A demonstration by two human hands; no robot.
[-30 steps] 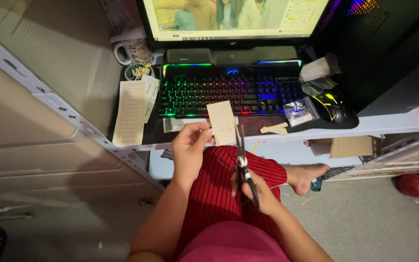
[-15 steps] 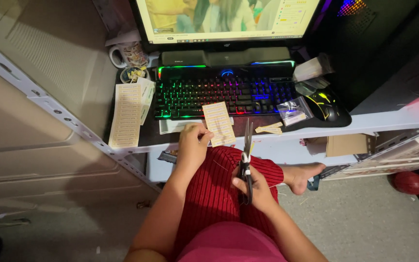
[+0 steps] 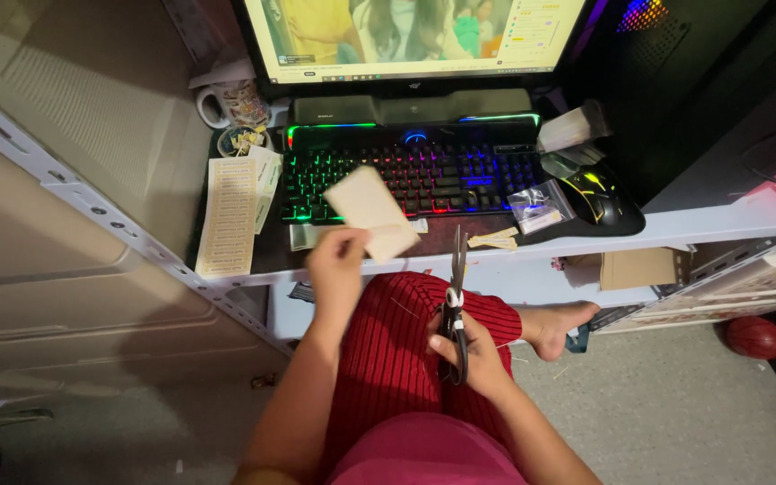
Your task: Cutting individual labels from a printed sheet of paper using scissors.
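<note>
Low against the wall, a narrow white counter [image 3: 675, 224] carried a backlit keyboard [image 3: 410, 171], with a monitor [image 3: 406, 36] across the top of the frame. A printed mug [image 3: 231, 103] stood at upper left, and a long strip of small labels [image 3: 226, 216] lay along the counter's left end. At right sat a black mouse [image 3: 599, 198], a clear plastic bag [image 3: 539, 207] and a few tan paper offcuts [image 3: 493, 239]. Below the counter, a grey floor [image 3: 675, 413] and a red ball [image 3: 753, 337] were visible at lower right.

The left hand [image 3: 336, 269] gripped the lower edge of a tan card [image 3: 372, 213] between thumb and fingers. The right hand [image 3: 464, 346] was closed through the handles of black scissors [image 3: 454, 305], blades pointing up toward the counter edge, apparently nearly shut.

Change against the earlier views: one second before, the scissor blades stood against the card's right edge. Half a second before, a gap had opened. At this moment the card was raised higher, tilted with its top to the left, and positioned over the keyboard in the centre of the frame, well apart from the blades. The scissors had stayed low, over the red ribbed garment [image 3: 397, 359] on the lap.

Judgement: the cutting contact was broken; the card was being turned or inspected rather than cut.
</note>
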